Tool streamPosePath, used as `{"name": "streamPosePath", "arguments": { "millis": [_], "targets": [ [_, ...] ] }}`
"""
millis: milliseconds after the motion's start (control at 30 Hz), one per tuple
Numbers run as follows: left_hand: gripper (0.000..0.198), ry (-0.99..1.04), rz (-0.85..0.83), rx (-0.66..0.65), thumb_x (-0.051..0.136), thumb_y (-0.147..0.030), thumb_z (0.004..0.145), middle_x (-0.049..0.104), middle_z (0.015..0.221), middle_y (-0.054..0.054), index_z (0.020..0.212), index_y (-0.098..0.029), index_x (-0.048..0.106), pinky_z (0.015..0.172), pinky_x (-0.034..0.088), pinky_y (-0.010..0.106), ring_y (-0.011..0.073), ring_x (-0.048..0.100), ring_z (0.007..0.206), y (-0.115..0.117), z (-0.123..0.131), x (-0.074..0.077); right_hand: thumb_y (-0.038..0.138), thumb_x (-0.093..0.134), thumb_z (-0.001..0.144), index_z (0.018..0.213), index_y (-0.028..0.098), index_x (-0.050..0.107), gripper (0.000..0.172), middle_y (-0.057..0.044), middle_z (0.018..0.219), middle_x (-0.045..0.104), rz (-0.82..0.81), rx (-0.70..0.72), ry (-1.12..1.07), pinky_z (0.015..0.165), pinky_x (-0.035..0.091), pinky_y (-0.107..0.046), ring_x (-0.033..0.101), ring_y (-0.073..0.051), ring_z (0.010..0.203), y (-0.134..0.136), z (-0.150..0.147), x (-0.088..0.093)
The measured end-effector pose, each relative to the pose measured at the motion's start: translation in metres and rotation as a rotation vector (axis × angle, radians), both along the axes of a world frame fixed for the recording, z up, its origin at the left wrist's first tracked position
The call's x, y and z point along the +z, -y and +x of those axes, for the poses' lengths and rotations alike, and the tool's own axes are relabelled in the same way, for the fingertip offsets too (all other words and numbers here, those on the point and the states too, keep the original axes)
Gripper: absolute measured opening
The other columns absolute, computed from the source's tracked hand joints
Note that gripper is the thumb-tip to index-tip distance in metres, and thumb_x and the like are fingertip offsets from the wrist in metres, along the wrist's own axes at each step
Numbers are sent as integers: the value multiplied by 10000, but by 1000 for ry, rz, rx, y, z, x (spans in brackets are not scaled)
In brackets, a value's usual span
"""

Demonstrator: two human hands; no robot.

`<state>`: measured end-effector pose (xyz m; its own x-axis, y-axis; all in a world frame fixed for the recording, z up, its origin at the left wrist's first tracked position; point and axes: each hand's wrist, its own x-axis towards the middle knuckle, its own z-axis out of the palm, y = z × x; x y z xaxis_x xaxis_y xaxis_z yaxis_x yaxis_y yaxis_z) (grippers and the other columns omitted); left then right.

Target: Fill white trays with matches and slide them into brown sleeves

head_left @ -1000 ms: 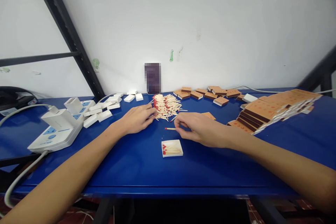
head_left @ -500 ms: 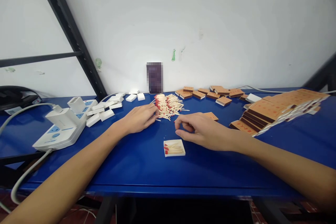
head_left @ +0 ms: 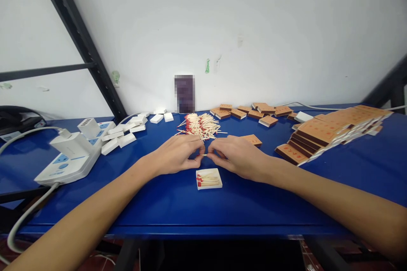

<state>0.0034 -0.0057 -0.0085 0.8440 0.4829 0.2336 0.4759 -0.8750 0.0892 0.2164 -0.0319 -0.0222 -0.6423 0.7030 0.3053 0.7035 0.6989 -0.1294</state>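
Between the fingertips of both hands a short stretch of pale matchstick (head_left: 204, 155) shows; how many sticks there are I cannot tell. My left hand (head_left: 179, 152) pinches it from the left, thumb against fingers. From the right, my right hand (head_left: 237, 154) pinches the other end. Just below them a white matchbox tray (head_left: 209, 187) lies on the table, partly filled with red-tipped matches (head_left: 210, 178), heads to the left. Behind the hands spreads a heap of loose matches (head_left: 203, 123).
Small white trays (head_left: 127, 139) lie at left beside a power strip (head_left: 85, 167) with plugged chargers. Brown matchbox covers (head_left: 269, 121) are scattered at back right, one (head_left: 253, 139) behind my right hand. Flattened covers (head_left: 327, 127) lean stacked at right. A dark blurred rectangle (head_left: 185, 95) stands against the wall.
My left hand has come away from the match heap toward me and right. The right hand has closed to a pinch, and both now meet at a match above the tray.
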Motion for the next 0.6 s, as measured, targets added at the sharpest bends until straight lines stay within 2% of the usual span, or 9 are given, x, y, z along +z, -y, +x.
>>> {"name": "streamPosePath", "arguments": {
  "millis": [133, 267, 400, 600],
  "targets": [
    [74, 7, -53, -9, 499, -186, 854, 583, 796, -12, 833, -178, 570, 650, 371, 250, 123, 518, 707, 0, -1, 2, 271, 481, 958, 847, 179, 595, 184, -13, 738, 624, -1, 17, 61, 627, 322, -281, 519, -157, 650, 0, 1, 0],
    [159, 0, -51, 43, 489, -294, 914, 573, 771, -13, 968, -184, 590, 652, 386, 260, 133, 519, 692, -8, -8, 4, 244, 499, 939, 826, 189, 585, 152, 5, 706, 605, 13, 67, 15, 629, 318, -277, 489, -139, 613, 3, 4, 5],
    [223, -71, 49, 94, 397, -239, 956, 614, 905, 36, 1006, -173, 604, 732, 410, 289, 167, 565, 821, -23, -22, 6, 240, 505, 924, 803, 194, 580, 149, 20, 675, 587, -86, 156, -72, 582, 305, -255, 455, -117, 570, 11, 5, 10],
    [182, -160, 66, 154, 450, -244, 941, 616, 968, 42, 982, -195, 621, 730, 411, 290, 179, 585, 866, -31, -32, 4, 278, 521, 918, 797, 193, 601, 168, 23, 631, 579, -165, 264, -59, 605, 316, -258, 459, -121, 584, 19, 5, 15]
  ]
}}
